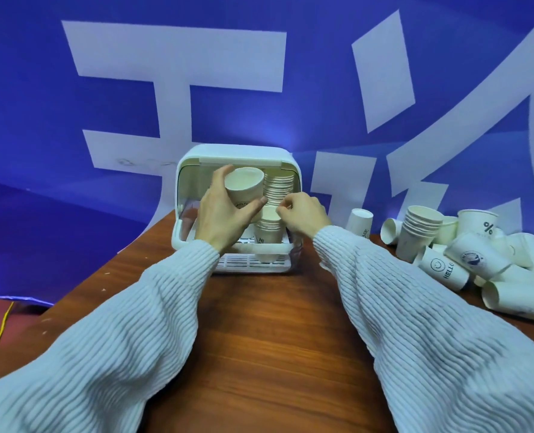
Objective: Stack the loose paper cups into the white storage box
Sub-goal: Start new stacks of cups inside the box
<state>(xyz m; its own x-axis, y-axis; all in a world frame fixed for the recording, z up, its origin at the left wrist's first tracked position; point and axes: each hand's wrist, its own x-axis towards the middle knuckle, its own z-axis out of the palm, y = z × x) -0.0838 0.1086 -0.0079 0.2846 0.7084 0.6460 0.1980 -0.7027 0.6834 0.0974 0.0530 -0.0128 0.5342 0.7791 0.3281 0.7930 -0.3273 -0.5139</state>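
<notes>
Your left hand (225, 214) grips a cup (244, 190) at the box (237, 151) mouth, ready to nest; your right hand (303, 214) pinches the stack (268, 226) inside, steadying it.

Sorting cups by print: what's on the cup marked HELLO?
A smiley face on the cup, head view.

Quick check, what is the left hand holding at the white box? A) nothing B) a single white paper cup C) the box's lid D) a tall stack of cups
B: the left hand is curled round one white paper cup, open mouth up, in front of the white plastic storage box.
</notes>
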